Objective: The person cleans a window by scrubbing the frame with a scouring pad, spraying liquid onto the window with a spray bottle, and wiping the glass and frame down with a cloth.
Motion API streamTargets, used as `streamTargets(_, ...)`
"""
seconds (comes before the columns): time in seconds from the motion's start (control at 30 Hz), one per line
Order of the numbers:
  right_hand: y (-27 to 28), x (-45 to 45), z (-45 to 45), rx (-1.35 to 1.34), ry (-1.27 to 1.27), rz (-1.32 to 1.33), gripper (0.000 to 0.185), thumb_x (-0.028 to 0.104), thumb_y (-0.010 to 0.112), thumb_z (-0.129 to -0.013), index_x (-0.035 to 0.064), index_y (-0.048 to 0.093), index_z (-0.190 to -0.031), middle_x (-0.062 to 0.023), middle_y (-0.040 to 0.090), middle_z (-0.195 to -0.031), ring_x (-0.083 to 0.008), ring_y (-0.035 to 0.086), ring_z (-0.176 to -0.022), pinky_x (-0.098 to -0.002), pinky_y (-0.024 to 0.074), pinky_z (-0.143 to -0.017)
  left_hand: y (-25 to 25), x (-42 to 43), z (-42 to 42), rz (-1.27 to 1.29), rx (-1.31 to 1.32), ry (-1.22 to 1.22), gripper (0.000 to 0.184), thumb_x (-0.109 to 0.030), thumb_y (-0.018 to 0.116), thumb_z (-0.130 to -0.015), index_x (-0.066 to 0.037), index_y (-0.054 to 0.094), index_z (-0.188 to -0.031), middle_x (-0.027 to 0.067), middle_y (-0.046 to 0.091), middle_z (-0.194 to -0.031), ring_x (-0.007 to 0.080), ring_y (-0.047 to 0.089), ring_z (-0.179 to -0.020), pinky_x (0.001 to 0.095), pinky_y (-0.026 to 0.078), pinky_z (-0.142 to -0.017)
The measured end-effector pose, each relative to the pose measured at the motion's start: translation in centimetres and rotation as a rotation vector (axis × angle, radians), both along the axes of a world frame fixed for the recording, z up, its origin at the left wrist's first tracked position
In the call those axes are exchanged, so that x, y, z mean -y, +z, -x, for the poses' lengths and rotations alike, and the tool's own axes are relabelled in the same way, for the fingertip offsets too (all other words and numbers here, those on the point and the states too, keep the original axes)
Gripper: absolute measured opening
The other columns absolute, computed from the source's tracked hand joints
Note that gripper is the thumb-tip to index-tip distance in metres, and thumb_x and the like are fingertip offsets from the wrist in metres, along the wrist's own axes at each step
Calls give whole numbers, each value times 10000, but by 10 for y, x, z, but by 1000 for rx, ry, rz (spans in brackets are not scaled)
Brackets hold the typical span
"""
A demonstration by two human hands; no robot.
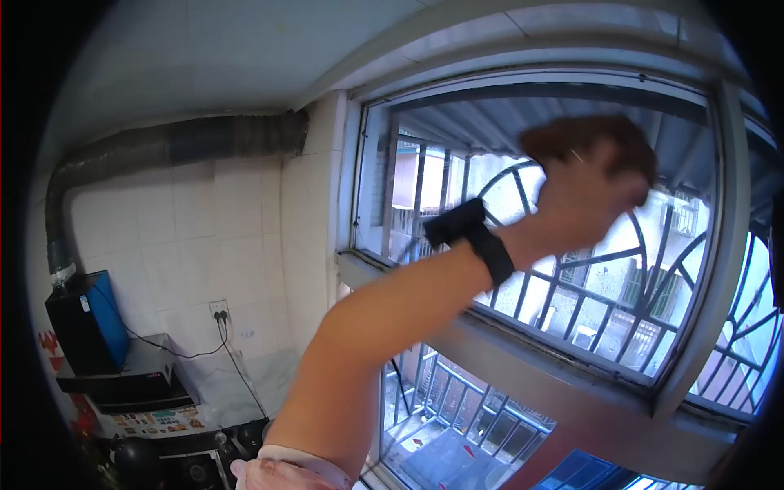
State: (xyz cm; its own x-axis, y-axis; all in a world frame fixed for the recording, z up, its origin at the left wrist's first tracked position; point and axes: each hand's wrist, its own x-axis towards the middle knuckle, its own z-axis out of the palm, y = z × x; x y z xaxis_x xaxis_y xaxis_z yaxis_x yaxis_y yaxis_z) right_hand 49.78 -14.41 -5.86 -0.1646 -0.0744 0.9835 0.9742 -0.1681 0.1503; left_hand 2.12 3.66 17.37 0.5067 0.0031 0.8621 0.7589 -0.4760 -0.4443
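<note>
My left hand (584,196) is raised against the upper window pane (523,286), its fingers closed over a dark brown cloth (588,139). Motion blurs both the hand and the cloth. The cloth bunches above and around the fingers, close to the glass. On the wrist sits a black band (492,253) with a small black box (456,222) on it. A pale pink sleeve (306,467) is pushed up near the elbow. My right hand is out of view.
Around the pane runs a metal window frame (723,237); curved bars (645,278) stand outside it. To the left are a duct pipe (180,143), a range hood (86,322), and a wall socket (219,310) with plugged cords. A stove (196,469) lies below.
</note>
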Motion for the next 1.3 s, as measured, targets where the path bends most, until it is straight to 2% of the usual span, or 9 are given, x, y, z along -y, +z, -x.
streamTargets(0.17,0,-4,7,-8,32,-33,424,269,495,-989,-13,535,-674,-225,513,-704,-417,461,-684,-512,358,-644,88,-40,88,-183,316,28,418,-355,654,-873,-208,545,-1249,241,382,-1300,488,416,-1200,592,450,-892)
streamTargets(0.37,1,-2,-2,45,2,-18,465,311,450,-1009,7,536,-667,-194,505,-686,-399,462,-656,-495,355,-611,93,-95,151,-539,367,65,393,-293,612,-907,-96,499,-1228,310,484,-1219,516,432,-1181,600,359,-1003)
streamTargets(0.53,3,-8,7,60,18,-47,468,314,465,-1010,0,540,-671,-191,501,-678,-395,464,-643,-497,352,-600,75,-115,229,-229,934,300,430,-372,543,-925,-141,498,-1284,311,499,-1243,510,433,-1199,582,371,-1004)
streamTargets(0.67,-46,-18,-68,-157,-119,7,248,220,489,-1001,-12,571,-975,-187,543,-1027,-364,483,-985,-446,350,-875,63,-95,172,-147,1061,235,401,-379,567,-905,-193,528,-1259,302,500,-1229,504,495,-1118,562,439,-945)
streamTargets(0.9,-79,-17,-106,-359,-243,154,330,186,485,-1008,-46,572,-1225,-219,532,-1340,-379,480,-1250,-446,293,-1108,59,-9,-17,-306,405,-30,303,-359,634,-865,-198,618,-1122,246,525,-1165,462,544,-1075,535,488,-847)
streamTargets(1.03,-66,-19,-94,-263,-148,158,212,158,536,-978,-21,640,-1022,-203,635,-1107,-367,544,-1119,-445,367,-1011,-16,26,-44,-105,162,-106,292,-250,714,-806,-181,623,-1074,197,493,-1070,420,535,-964,506,485,-783)
streamTargets(1.07,-44,-20,-67,-130,-92,38,196,134,527,-968,-10,598,-856,-193,607,-891,-380,557,-924,-463,396,-862,-47,37,-44,-20,81,-74,293,-229,722,-799,-180,624,-1071,191,487,-1070,408,530,-975,502,482,-787)
streamTargets(1.17,-32,-10,-43,-176,49,113,226,111,516,-957,6,515,-757,-177,506,-750,-377,499,-759,-478,366,-715,-143,76,-38,382,-172,-38,292,-190,731,-795,-184,631,-1069,183,468,-1065,393,514,-990,500,467,-797)
streamTargets(1.3,-30,-9,-41,-82,88,57,227,112,538,-921,15,470,-727,-168,440,-708,-361,465,-702,-476,303,-618,-160,94,-35,569,7,43,301,-175,734,-791,-176,635,-1075,189,480,-1111,411,514,-1022,491,460,-840)
